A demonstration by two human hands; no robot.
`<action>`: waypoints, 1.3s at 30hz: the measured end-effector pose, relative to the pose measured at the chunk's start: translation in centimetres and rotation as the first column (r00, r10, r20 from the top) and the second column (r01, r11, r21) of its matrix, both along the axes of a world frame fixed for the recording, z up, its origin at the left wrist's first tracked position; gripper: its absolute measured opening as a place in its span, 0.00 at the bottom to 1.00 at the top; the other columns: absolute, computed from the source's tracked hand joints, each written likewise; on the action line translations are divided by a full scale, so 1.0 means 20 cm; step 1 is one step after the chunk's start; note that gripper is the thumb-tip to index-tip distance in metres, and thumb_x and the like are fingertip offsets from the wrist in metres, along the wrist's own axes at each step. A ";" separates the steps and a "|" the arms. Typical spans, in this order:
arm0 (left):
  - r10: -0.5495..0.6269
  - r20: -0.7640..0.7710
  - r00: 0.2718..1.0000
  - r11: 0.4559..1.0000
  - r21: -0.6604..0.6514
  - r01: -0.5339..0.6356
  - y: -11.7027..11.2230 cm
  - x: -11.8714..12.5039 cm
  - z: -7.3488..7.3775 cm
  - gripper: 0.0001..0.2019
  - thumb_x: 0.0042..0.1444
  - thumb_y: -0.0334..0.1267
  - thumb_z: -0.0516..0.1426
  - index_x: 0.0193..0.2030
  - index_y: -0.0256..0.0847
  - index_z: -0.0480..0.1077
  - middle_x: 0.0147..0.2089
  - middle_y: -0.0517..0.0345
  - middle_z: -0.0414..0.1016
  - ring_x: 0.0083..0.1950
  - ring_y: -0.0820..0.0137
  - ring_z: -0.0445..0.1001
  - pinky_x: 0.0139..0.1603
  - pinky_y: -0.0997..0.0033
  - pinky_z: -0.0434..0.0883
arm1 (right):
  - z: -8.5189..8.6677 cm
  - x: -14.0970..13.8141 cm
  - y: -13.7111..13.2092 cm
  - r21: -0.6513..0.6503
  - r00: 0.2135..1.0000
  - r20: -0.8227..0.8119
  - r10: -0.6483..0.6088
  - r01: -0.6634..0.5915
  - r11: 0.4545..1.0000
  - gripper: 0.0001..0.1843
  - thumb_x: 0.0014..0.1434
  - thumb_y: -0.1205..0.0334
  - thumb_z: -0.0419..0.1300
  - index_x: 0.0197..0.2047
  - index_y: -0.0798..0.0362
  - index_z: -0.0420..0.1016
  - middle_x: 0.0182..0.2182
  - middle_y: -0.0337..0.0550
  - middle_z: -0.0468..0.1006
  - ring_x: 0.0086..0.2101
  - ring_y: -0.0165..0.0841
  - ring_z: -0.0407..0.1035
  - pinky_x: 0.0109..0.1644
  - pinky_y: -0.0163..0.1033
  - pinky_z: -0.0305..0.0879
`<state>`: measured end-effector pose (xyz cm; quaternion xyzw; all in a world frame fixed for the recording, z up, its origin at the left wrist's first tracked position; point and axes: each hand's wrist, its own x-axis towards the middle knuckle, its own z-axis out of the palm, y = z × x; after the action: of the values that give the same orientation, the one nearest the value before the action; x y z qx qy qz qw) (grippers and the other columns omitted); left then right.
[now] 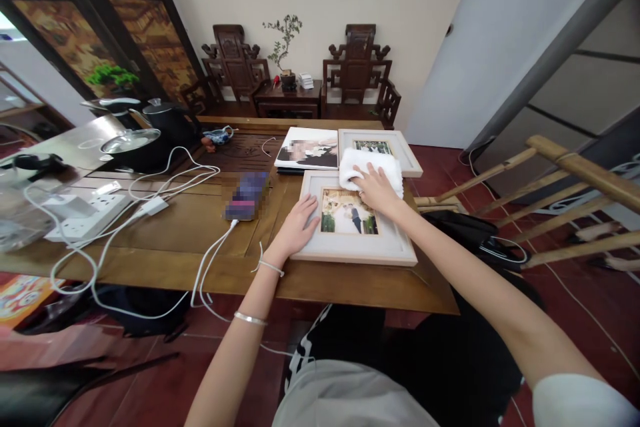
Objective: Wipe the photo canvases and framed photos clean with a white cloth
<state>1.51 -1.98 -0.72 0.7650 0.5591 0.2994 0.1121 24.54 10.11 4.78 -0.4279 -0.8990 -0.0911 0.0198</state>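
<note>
A pale wooden picture frame (pixel 360 251) with a wedding photo lies flat near the front edge of the table. My left hand (pixel 299 227) rests on its left border, fingers stretched out flat. On the frame's upper right part, my right hand (pixel 375 187) holds a folded white cloth (pixel 373 163), fingers spread over it and the thumb side tucked at its edge. The cloth hides that corner and overlaps a second frame (pixel 413 161) lying behind. A photo album or print (pixel 307 149) with a white top lies on a dark item to the left of that second frame.
A phone (pixel 245 197) on a white charging cable lies left of the frame. Farther left are a power strip (pixel 89 217), tangled cables, a pot (pixel 135 147) and a black kettle (pixel 171 121). A wooden chair-like frame (pixel 590 167) stands at right. Carved chairs (pixel 360 70) line the wall.
</note>
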 end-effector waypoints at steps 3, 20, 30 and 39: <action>-0.001 0.012 1.000 1.000 0.008 0.001 0.00 0.00 0.00 0.24 0.67 0.42 0.49 0.65 0.34 0.66 0.70 0.41 0.64 0.75 0.55 0.54 0.74 0.46 0.55 | -0.02 0.02 -0.08 -0.024 0.998 0.044 0.034 -0.033 0.999 0.32 0.58 0.77 0.48 0.65 0.59 0.66 0.71 0.54 0.55 0.68 0.60 0.47 0.67 0.66 0.48; -0.001 -0.002 1.000 1.000 0.031 0.001 0.00 0.01 0.00 0.24 0.66 0.42 0.50 0.65 0.32 0.66 0.70 0.39 0.64 0.75 0.53 0.55 0.74 0.46 0.55 | 0.26 0.18 -0.85 -0.413 0.958 0.000 0.286 -0.260 0.873 0.33 0.52 0.80 0.49 0.59 0.53 0.74 0.55 0.58 0.74 0.56 0.48 0.69 0.57 0.49 0.65; 0.004 -0.006 1.000 1.000 0.028 -0.004 0.01 0.00 -0.01 0.24 0.65 0.41 0.51 0.66 0.36 0.65 0.69 0.43 0.65 0.75 0.54 0.55 0.74 0.43 0.55 | -0.01 0.10 -0.24 -0.170 0.982 -0.080 0.172 -0.183 0.968 0.48 0.47 0.87 0.43 0.69 0.51 0.61 0.73 0.49 0.49 0.71 0.52 0.39 0.68 0.68 0.48; -0.001 -0.007 1.000 1.000 0.017 0.001 0.00 0.00 0.00 0.24 0.66 0.41 0.50 0.65 0.32 0.65 0.70 0.40 0.64 0.75 0.55 0.54 0.74 0.46 0.55 | 0.01 0.01 -0.09 -0.108 0.997 0.029 0.072 -0.068 0.992 0.42 0.49 0.87 0.45 0.64 0.53 0.69 0.74 0.45 0.47 0.70 0.63 0.36 0.65 0.76 0.44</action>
<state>1.52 -1.95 -0.79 0.7672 0.5566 0.3013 0.1039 24.75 8.29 4.90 -0.3949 -0.9173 -0.0491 -0.0150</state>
